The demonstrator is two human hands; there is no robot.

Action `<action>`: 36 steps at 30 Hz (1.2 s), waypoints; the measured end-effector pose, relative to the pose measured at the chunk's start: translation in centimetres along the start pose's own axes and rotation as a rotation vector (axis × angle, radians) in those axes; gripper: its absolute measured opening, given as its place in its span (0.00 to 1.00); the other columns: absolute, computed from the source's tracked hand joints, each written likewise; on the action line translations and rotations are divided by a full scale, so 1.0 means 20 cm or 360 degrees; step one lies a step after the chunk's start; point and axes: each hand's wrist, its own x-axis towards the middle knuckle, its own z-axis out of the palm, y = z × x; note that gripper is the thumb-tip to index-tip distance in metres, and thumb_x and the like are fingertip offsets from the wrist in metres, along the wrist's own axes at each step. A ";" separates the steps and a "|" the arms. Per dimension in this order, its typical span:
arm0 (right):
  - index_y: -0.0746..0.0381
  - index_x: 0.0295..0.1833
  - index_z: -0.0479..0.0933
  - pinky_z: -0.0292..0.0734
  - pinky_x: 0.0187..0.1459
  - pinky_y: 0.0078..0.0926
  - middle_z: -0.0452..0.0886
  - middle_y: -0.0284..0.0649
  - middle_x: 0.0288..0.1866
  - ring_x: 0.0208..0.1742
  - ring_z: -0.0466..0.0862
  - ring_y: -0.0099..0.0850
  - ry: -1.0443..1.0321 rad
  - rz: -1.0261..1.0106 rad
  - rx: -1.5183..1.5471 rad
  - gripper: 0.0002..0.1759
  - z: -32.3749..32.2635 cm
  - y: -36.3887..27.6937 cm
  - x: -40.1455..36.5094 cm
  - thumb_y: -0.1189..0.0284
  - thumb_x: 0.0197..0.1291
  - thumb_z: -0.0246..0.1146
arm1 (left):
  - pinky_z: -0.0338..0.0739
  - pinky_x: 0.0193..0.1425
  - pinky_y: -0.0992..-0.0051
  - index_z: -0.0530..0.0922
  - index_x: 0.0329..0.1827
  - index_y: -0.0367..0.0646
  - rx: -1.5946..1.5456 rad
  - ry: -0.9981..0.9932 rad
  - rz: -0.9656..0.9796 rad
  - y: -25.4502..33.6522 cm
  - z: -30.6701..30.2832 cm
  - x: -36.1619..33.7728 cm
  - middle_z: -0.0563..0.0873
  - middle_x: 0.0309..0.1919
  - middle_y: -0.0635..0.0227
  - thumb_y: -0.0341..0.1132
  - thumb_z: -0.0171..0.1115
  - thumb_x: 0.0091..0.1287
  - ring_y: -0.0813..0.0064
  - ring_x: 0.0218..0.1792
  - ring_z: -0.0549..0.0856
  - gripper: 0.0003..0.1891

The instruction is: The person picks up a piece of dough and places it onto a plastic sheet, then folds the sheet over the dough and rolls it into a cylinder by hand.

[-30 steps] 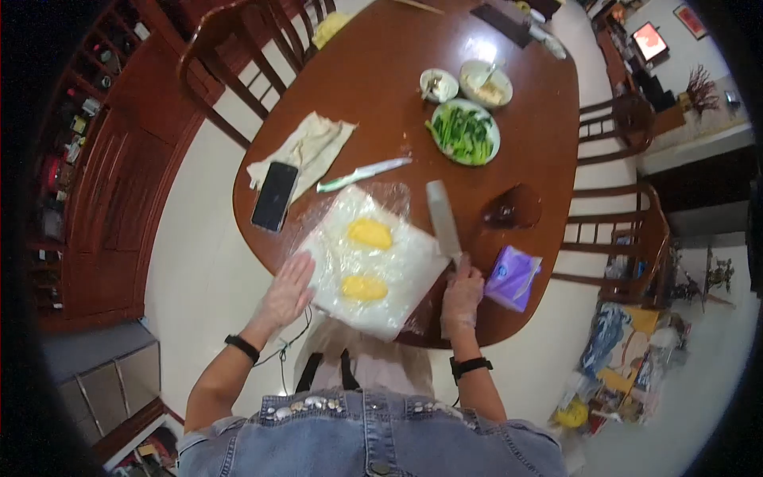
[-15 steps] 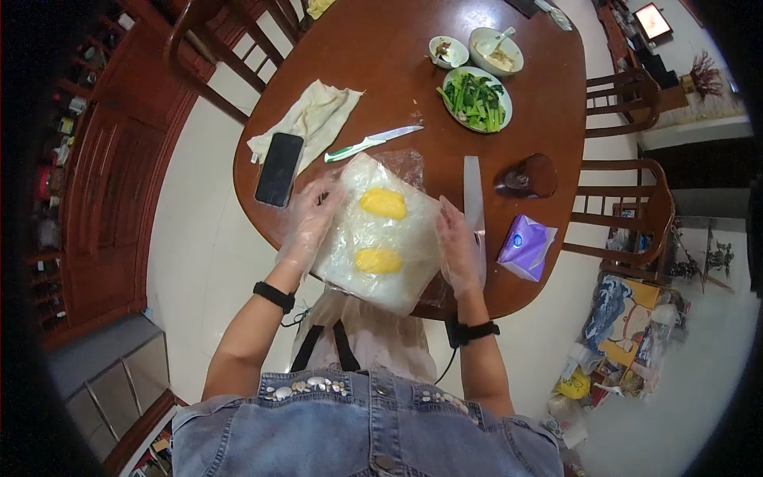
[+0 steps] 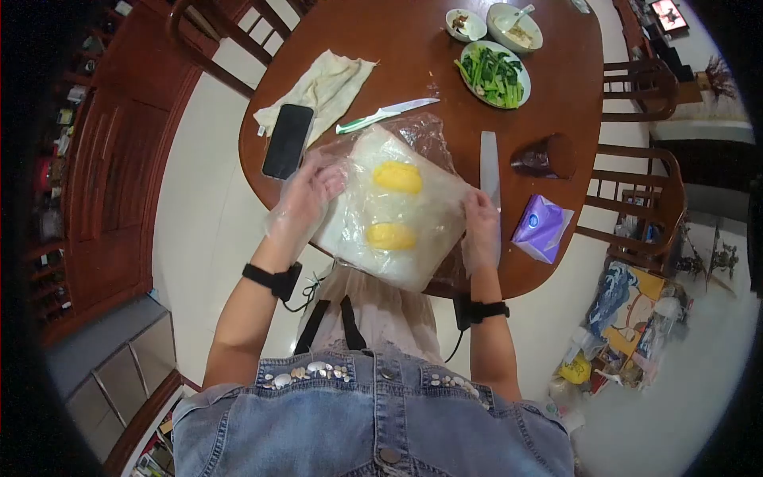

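We see the brown oval worktop (image 3: pixel 397 48) with wooden chairs (image 3: pixel 636 87) round it. At its near edge sits the white board (image 3: pixel 421 208), wrapped in clear film and overhanging the edge toward the person.

The cream cloth (image 3: pixel 326 86) lies crumpled at the far left, with the black phone (image 3: pixel 288 141) lying partly on its near end.

Both hands wear clear plastic gloves. The left hand (image 3: pixel 308 199) has its fingers spread over the board's left edge; we cannot tell whether it pinches the film. The right hand (image 3: pixel 482 222) is curled round the board's right edge, clasping it.

The plate of greens (image 3: pixel 493 73) is at the far right, well apart from the board. The cleaver (image 3: pixel 490 163) lies flat just beside the right hand. The green-handled knife (image 3: pixel 385 115) lies just beyond the board. The purple tissue pack (image 3: pixel 542 228) is at the right edge, and a dark brown cup (image 3: pixel 544 157) sits near it. Two small bowls (image 3: pixel 515 26) stand beyond the greens.

Two yellow pieces (image 3: pixel 397 176) sit under the film on the board, one behind the other and apart.
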 end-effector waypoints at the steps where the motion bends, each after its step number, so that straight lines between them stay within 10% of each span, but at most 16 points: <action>1: 0.68 0.54 0.76 0.74 0.45 0.19 0.82 0.33 0.45 0.44 0.78 0.20 -0.0034 -0.0059 0.0109 0.19 -0.01 0.00 -0.04 0.62 0.68 0.59 | 0.72 0.41 0.81 0.78 0.44 0.43 0.0002 0.0002 -0.0005 -0.01 -0.03 -0.01 0.82 0.34 0.71 0.38 0.57 0.71 0.79 0.35 0.79 0.08; 10: 0.67 0.55 0.77 0.72 0.49 0.26 0.83 0.37 0.45 0.43 0.80 0.27 -0.0378 0.0268 -0.0557 0.25 0.00 0.07 0.00 0.56 0.65 0.60 | 0.70 0.39 0.83 0.82 0.38 0.46 0.1455 -0.0022 -0.0087 -0.06 0.01 0.08 0.83 0.32 0.73 0.43 0.62 0.65 0.84 0.32 0.77 0.11; 12: 0.67 0.56 0.76 0.72 0.50 0.27 0.82 0.38 0.47 0.46 0.79 0.28 -0.0328 0.0376 0.0061 0.26 0.04 0.00 0.05 0.56 0.64 0.60 | 0.70 0.39 0.83 0.81 0.34 0.45 0.1824 0.0069 -0.0026 -0.04 0.01 0.15 0.84 0.31 0.71 0.45 0.61 0.66 0.84 0.31 0.77 0.13; 13: 0.66 0.57 0.76 0.72 0.51 0.28 0.82 0.39 0.48 0.48 0.79 0.29 -0.0271 0.0467 0.0677 0.26 0.04 -0.01 0.06 0.56 0.63 0.60 | 0.70 0.39 0.83 0.81 0.34 0.45 0.1829 0.0061 -0.0032 -0.03 0.02 0.16 0.84 0.31 0.71 0.45 0.61 0.66 0.84 0.31 0.77 0.13; 17: 0.66 0.55 0.76 0.71 0.55 0.30 0.80 0.42 0.53 0.54 0.77 0.30 -0.0313 0.0410 0.0626 0.24 -0.02 0.10 0.07 0.62 0.58 0.65 | 0.75 0.44 0.78 0.78 0.41 0.40 0.0490 -0.0112 -0.0306 0.01 -0.12 0.21 0.84 0.35 0.65 0.41 0.55 0.70 0.78 0.37 0.81 0.12; 19: 0.63 0.54 0.77 0.70 0.59 0.33 0.77 0.43 0.57 0.56 0.76 0.36 -0.0616 -0.0741 -0.0754 0.24 -0.07 0.11 -0.07 0.72 0.49 0.69 | 0.77 0.47 0.76 0.77 0.48 0.38 0.0245 -0.0340 -0.0386 0.01 -0.17 0.20 0.84 0.39 0.63 0.38 0.50 0.73 0.76 0.40 0.82 0.12; 22: 0.62 0.54 0.77 0.70 0.60 0.38 0.75 0.44 0.58 0.57 0.76 0.44 -0.0661 -0.1123 -0.1513 0.27 -0.06 0.07 -0.12 0.79 0.42 0.70 | 0.77 0.50 0.75 0.75 0.50 0.38 0.0276 -0.0273 -0.0336 -0.03 -0.16 0.05 0.84 0.43 0.60 0.34 0.54 0.71 0.73 0.42 0.82 0.11; 26: 0.61 0.52 0.79 0.73 0.58 0.40 0.77 0.45 0.54 0.55 0.76 0.47 -0.0614 -0.1275 -0.1220 0.24 -0.03 0.20 -0.06 0.78 0.43 0.68 | 0.76 0.52 0.76 0.73 0.54 0.35 0.0829 0.0254 -0.0056 -0.11 -0.13 -0.09 0.83 0.44 0.62 0.36 0.66 0.63 0.73 0.43 0.81 0.20; 29: 0.60 0.48 0.79 0.75 0.51 0.36 0.80 0.44 0.48 0.50 0.79 0.42 -0.0553 -0.0862 -0.1062 0.16 0.03 0.24 -0.05 0.77 0.51 0.66 | 0.75 0.50 0.77 0.71 0.56 0.33 0.1329 0.0308 0.0058 -0.23 -0.22 -0.15 0.82 0.43 0.63 0.38 0.71 0.59 0.76 0.42 0.81 0.27; 31: 0.65 0.50 0.78 0.74 0.47 0.21 0.81 0.39 0.44 0.43 0.79 0.26 -0.0235 0.0325 0.0153 0.11 0.06 0.16 -0.07 0.72 0.65 0.60 | 0.75 0.34 0.78 0.75 0.48 0.33 0.1692 0.0251 0.0211 -0.28 -0.12 -0.24 0.82 0.31 0.69 0.32 0.69 0.56 0.81 0.31 0.80 0.19; 36: 0.62 0.46 0.79 0.72 0.46 0.27 0.83 0.39 0.40 0.43 0.77 0.27 -0.0279 0.0025 -0.0397 0.22 0.01 0.03 -0.15 0.54 0.70 0.49 | 0.70 0.31 0.78 0.78 0.39 0.40 0.2115 0.0261 -0.0060 -0.33 -0.10 -0.29 0.79 0.25 0.77 0.33 0.68 0.57 0.85 0.28 0.75 0.10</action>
